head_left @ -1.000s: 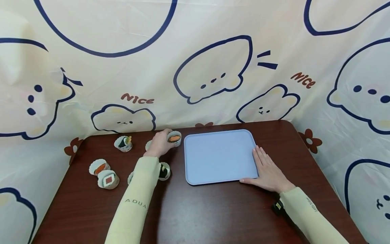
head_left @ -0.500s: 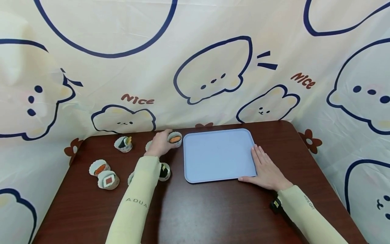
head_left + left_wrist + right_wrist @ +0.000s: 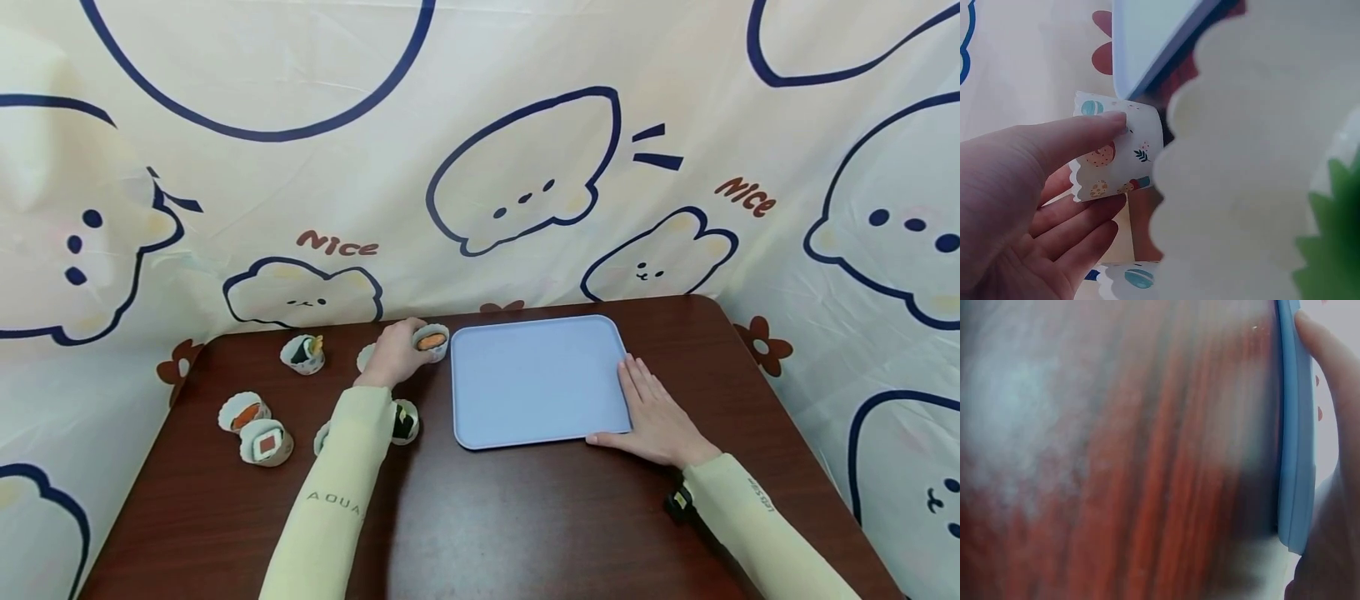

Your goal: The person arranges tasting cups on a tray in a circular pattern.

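At the table's back edge my left hand (image 3: 393, 353) holds a paper cup (image 3: 431, 340) with an orange-topped piece inside. Its thumb lies along the cup's printed wall (image 3: 1138, 140) in the left wrist view, and the fingers are on the other side. Just right of that cup lies a light blue tray (image 3: 538, 383). My right hand (image 3: 663, 421) touches the tray's near right corner, its fingers straight along the right side and its thumb at the front edge. In the right wrist view the tray's rim (image 3: 1297, 437) runs beside the thumb.
More paper cups with sushi-like pieces stand on the left: a back cup (image 3: 303, 354), an orange-filled cup (image 3: 243, 411) and a white-filled cup (image 3: 267, 442). A dark-filled cup (image 3: 406, 422) and others are partly hidden by my left arm. A printed cloth (image 3: 480, 167) borders the dark table (image 3: 480, 517).
The tray has shifted slightly left and back with my right hand against it. My left hand and its paper cup have stayed almost still.
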Demonstrator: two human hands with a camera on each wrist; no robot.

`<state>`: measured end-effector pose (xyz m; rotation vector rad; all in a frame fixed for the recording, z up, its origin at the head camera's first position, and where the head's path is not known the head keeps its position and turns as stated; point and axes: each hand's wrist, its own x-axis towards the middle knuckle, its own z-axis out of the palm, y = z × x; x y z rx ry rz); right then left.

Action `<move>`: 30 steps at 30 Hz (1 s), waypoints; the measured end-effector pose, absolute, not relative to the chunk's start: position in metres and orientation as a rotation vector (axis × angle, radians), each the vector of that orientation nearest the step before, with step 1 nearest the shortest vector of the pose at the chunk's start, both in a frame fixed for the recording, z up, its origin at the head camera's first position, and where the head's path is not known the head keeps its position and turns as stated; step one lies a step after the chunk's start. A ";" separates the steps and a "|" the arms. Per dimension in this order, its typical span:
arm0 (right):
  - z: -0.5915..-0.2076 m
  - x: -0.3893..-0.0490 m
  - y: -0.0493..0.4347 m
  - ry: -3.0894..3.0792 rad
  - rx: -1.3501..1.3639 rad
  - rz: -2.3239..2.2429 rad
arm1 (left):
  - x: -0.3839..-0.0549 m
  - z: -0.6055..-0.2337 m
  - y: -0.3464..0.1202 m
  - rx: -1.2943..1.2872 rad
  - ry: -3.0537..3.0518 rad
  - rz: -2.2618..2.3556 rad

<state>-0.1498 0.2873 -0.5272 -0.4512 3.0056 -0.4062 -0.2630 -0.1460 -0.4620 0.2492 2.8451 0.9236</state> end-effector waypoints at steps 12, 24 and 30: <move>-0.526 -0.150 0.287 3.006 -0.448 -0.384 | -0.258 -0.454 -0.139 0.272 2.877 1.013; -0.528 -0.147 0.286 3.016 -0.445 -0.414 | -0.252 -0.454 -0.127 0.267 2.856 1.067; -0.529 -0.147 0.287 3.033 -0.459 -0.419 | -0.250 -0.455 -0.121 0.257 2.860 1.087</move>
